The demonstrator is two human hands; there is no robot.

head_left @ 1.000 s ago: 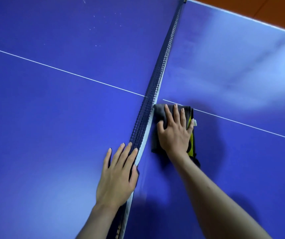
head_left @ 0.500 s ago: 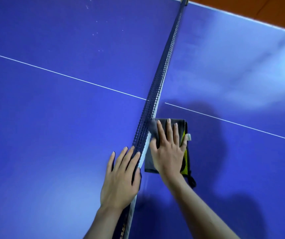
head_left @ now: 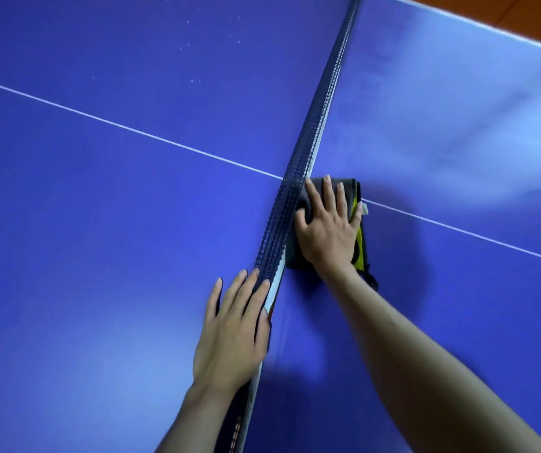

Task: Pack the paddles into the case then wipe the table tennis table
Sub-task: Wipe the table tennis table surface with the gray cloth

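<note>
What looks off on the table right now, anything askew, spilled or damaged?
Nothing damaged or spilled. Small white specks dot the table left of the net, apparently unwiped. The right hand presses the cloth flat beside the net; the left hand rests against it.

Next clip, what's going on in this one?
A person is wiping a blue table tennis table. The right hand presses flat on a folded grey and yellow cloth right beside the net, where the white centre line meets it. The left hand rests flat on the other side, fingers against the net. Small white specks show on the far left half. No paddles or case are in view.
</note>
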